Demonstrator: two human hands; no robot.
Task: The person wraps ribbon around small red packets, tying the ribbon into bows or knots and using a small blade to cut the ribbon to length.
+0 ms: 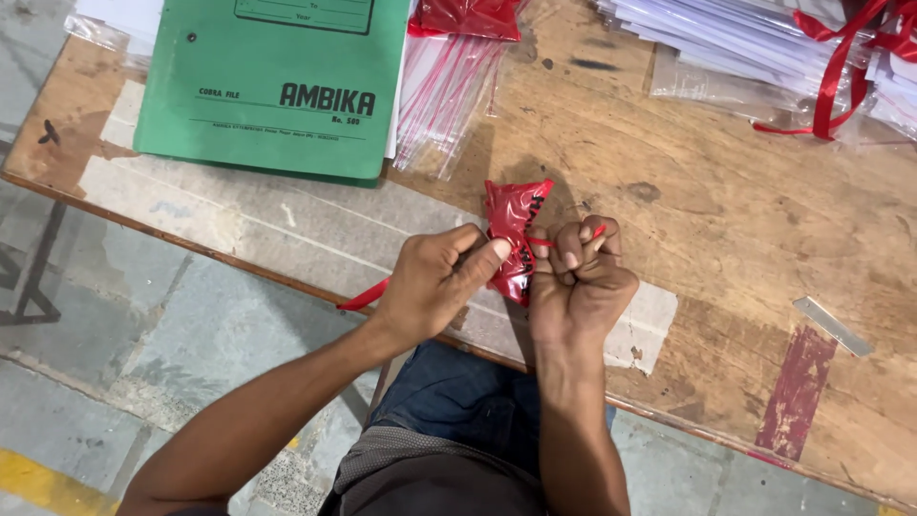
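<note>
The fingers [497, 250] of the left hand [435, 282] pinch a thin red ribbon [366, 296] against a small crinkled red plastic pouch [509, 225]; the right hand [578, 277] is fisted tight on the ribbon's other end. It looks like a knot being cinched, just inside the worn wooden surface's [726, 220] near edge, with bare room rightward.

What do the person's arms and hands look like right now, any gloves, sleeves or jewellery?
Both are bare. The left hand and right hand wear no gloves, and no rings, watch or bands show on the fingers or wrists. No sleeves reach the forearms. Below them, blue jeans and the hem of a grey patterned shirt show.
</note>
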